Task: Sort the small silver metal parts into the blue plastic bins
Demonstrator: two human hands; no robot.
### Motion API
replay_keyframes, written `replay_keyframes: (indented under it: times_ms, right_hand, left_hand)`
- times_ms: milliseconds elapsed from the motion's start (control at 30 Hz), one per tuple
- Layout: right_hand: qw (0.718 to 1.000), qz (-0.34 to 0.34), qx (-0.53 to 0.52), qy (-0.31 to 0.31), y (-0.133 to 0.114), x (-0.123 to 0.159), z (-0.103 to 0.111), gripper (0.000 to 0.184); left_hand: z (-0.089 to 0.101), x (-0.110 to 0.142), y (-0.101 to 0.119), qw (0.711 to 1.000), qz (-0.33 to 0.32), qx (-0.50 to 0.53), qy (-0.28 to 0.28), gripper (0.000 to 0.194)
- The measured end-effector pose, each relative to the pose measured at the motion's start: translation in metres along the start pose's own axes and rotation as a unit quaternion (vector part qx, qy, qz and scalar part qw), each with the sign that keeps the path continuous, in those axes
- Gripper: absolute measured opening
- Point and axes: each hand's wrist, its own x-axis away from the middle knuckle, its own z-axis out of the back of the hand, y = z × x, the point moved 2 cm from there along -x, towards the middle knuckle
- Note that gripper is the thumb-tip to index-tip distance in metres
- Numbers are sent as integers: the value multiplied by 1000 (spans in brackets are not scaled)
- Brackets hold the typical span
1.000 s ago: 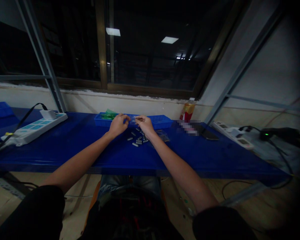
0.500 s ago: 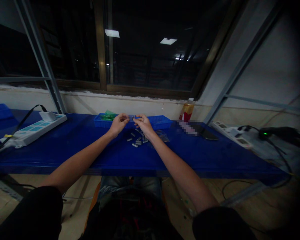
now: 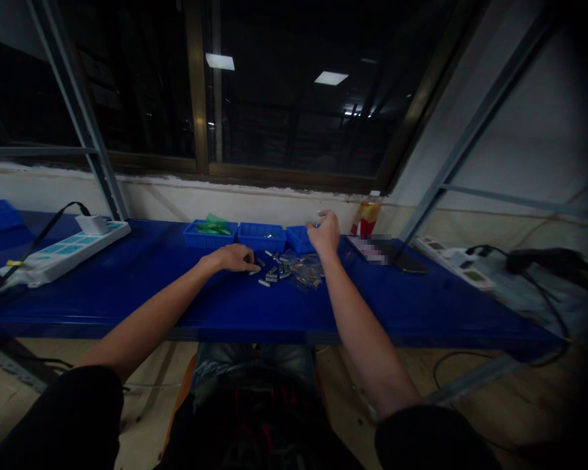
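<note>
Metal pieces (image 3: 271,277) lie scattered on the blue surface (image 3: 255,313), beside clear bags (image 3: 304,275). Left hand (image 3: 234,258): fingertips at the scatter's left edge; cannot tell whether its grip holds a piece. Right hand (image 3: 327,235): over the rightmost blue bin (image 3: 298,241), grip state not discernible.

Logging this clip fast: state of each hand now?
Left hand: partly curled beside metal pieces; grip cannot be told.
Right hand: partly curled at the rightmost blue bin; grip cannot be told.
</note>
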Motion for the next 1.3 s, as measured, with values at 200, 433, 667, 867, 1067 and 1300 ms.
replay_keyframes:
  times_ms: [200,433,667,867,1067,1300]
  right_hand:
    - [994,45,21,-98,-7,18,-28,3]
    - [971,156,-51,-174,-43,58,-55,9]
    - [951,195,-74,-230,-50,62,-50,16]
    - [928,217,-105,-283,-51,66,-54,11]
    - [914,220,-127,-318,-49,73,-60,29]
    - [919,241,-129,-283,-55,70,-54,8]
  left_hand:
    - [-2,0,4,999,25,-24,-29,27]
    - [3,0,-12,995,31,-74,-52,33]
    - [6,-4,-11,996,35,-64,59,26]
    - [17,-1,-6,985,1,-26,168,22]
    - [23,0,-2,979,-1,-15,201,26]
    - [26,2,3,979,16,-25,203,34]
